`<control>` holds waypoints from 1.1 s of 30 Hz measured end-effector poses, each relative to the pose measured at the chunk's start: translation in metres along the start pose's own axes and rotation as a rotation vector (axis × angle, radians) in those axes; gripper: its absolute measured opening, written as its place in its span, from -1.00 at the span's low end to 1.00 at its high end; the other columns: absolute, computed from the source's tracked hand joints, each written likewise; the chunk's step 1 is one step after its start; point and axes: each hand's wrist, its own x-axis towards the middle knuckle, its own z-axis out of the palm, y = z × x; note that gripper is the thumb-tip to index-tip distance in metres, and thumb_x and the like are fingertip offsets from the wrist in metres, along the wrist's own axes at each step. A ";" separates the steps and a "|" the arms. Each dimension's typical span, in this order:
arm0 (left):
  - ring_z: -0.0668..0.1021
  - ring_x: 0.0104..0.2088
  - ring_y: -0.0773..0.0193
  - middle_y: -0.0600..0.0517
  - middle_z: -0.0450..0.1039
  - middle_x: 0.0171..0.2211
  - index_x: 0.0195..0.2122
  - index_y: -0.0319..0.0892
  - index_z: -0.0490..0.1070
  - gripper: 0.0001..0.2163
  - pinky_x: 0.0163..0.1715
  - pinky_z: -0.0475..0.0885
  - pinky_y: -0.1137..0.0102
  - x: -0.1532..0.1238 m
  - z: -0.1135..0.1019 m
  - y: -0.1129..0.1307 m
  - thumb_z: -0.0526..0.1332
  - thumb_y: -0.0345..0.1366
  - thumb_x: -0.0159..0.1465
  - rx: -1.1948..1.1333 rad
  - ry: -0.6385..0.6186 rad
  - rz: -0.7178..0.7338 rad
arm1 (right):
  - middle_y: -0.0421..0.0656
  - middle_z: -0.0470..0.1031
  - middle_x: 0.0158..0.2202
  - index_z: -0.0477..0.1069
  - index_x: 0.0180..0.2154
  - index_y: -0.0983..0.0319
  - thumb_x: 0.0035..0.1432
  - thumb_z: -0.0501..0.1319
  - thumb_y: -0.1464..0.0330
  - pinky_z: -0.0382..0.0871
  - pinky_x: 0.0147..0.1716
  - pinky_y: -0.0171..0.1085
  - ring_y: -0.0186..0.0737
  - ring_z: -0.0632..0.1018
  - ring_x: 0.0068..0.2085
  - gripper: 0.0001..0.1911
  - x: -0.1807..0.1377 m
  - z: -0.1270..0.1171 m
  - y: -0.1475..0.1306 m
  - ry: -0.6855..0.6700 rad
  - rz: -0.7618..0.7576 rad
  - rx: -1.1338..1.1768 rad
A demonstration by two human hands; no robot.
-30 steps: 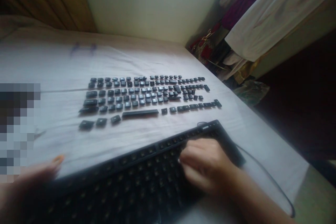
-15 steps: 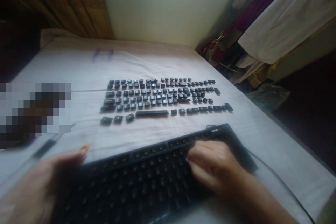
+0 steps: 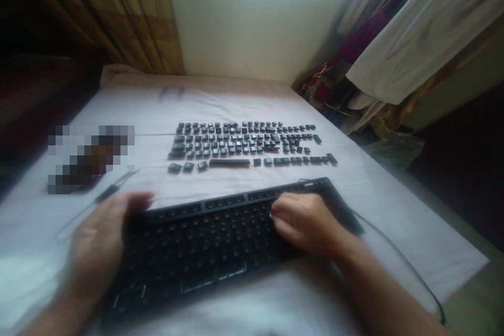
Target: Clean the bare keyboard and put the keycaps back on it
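A black keyboard with bare key sockets lies tilted across the bed, its right end farther away. My left hand grips its left end, thumb along the upper corner, the other fingers hidden beneath. Over the right part of the keys, my right hand is closed in a pinch; a small pale spot shows at the fingertips, too blurred to name. Beyond the keyboard, loose black keycaps lie in rows, with the long spacebar keycap in the nearest row.
A pixelated dark and brown object lies at the left. Close to my left hand is a thin tool with a dark handle. A black cable runs off the right side. Hanging cloths border the bed at the right.
The camera view has shifted, so the bed and keycaps appear farther right on the left side. Both hands stay at the keyboard; the right is still pinched over its keys.
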 end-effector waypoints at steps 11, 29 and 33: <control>0.60 -0.09 0.11 -0.04 0.62 -0.17 -0.18 -0.16 0.53 -0.52 -0.05 0.53 0.23 -0.006 -0.003 0.024 0.10 0.16 0.27 -0.243 -0.031 0.000 | -0.22 0.52 -0.55 0.48 -0.39 0.18 0.16 0.21 0.49 0.37 -0.57 -0.35 -0.33 0.47 -0.59 -0.87 -0.002 0.002 -0.002 0.429 -0.200 -0.064; 0.61 -0.14 0.12 -0.01 0.63 -0.22 -0.23 -0.11 0.55 -0.59 -0.03 0.50 0.25 -0.011 -0.020 0.016 0.04 0.07 0.31 -0.011 -0.026 0.438 | -0.20 0.51 -0.56 0.46 -0.44 0.17 0.21 0.17 0.43 0.39 -0.46 -0.33 -0.27 0.51 -0.52 -0.82 -0.010 0.000 0.006 0.548 -0.188 -0.238; 0.62 -0.15 0.13 -0.02 0.63 -0.22 -0.23 -0.11 0.55 -0.61 -0.05 0.52 0.25 -0.007 -0.015 0.015 0.04 0.04 0.32 0.035 -0.025 0.503 | -0.20 0.53 -0.52 0.46 -0.42 0.18 0.24 0.15 0.44 0.38 -0.43 -0.36 -0.31 0.52 -0.51 -0.81 -0.003 0.003 -0.017 0.501 -0.233 -0.205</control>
